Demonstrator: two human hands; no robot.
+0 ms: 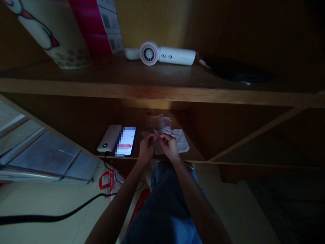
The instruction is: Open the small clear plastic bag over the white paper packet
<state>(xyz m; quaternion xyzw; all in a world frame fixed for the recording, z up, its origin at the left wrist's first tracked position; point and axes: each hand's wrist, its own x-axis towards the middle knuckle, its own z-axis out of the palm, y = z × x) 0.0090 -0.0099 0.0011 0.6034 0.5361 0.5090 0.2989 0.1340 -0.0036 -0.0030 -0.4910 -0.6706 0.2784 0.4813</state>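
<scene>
Under one shelf (162, 91), two hands (146, 149) (169, 146) pinch one wrapper (157, 135).

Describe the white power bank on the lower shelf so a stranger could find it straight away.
Start at the lower wooden shelf, under the upper shelf holding the white hair dryer. Left of the person's two hands, a lit smartphone lies flat; the white rounded power bank lies directly on its left. Unlike the phone, it has no screen, and a black cable trails from its near end.

On the lower shelf (198, 157) a power bank (109, 138) lies left of a phone (126, 141); wrappers (177, 139) lie right. A hairdryer (162, 54) lies on the upper shelf (152, 89).
</scene>
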